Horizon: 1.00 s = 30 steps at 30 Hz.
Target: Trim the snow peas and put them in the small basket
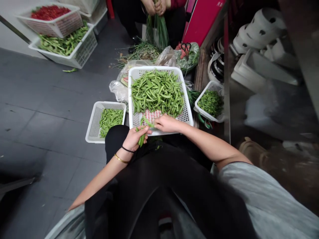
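At the large white plastic basket's (135, 119) near rim, slim green pods (141, 140) are finger-clamped by the left hand (132, 138) and right hand (167, 123); through loosened grip, some could be dropped.

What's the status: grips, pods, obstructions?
Left grip closed around green pods. Right grip at another pod, over large white basket. Main pile inside basket. No obstruction visible.

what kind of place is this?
Likely a restaurant kitchen's prep corner, though no stove shows. Signs: a large white basket of green pods, stacked baskets of red and green produce, and another person's hands holding long green stalks.
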Available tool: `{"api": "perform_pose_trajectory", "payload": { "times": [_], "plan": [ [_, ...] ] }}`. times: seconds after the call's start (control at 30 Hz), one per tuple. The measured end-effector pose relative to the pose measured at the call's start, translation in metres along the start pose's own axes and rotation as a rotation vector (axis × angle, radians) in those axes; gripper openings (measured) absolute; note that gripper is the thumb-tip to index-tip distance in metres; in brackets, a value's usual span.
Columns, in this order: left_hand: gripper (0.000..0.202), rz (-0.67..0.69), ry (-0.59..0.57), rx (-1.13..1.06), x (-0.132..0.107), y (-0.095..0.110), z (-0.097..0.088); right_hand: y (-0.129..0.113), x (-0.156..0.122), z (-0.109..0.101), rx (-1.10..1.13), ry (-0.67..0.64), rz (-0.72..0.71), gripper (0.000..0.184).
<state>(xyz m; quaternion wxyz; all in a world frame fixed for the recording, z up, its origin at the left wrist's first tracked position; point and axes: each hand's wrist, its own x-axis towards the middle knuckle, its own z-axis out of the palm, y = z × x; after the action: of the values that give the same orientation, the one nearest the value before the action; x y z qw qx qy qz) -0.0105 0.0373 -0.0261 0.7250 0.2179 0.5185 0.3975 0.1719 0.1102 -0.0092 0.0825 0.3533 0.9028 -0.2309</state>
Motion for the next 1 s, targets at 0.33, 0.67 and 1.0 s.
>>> {"api": "perform_pose_trajectory", "payload": {
  "times": [0.33, 0.67, 1.0],
  "plan": [
    [0.031, -0.011, -0.293, 0.072, -0.023, 0.009, 0.011, -0.022, -0.043, 0.012, 0.527, 0.306, -0.406, 0.026],
    [0.032, -0.06, -0.339, 0.129, -0.027, 0.017, -0.001, -0.002, -0.073, -0.025, 0.191, 0.494, 0.046, 0.038],
    [0.012, 0.494, -0.311, 0.729, -0.051, 0.03, 0.016, -0.036, -0.045, -0.002, 0.937, 0.146, -0.389, 0.035]
  ]
}}
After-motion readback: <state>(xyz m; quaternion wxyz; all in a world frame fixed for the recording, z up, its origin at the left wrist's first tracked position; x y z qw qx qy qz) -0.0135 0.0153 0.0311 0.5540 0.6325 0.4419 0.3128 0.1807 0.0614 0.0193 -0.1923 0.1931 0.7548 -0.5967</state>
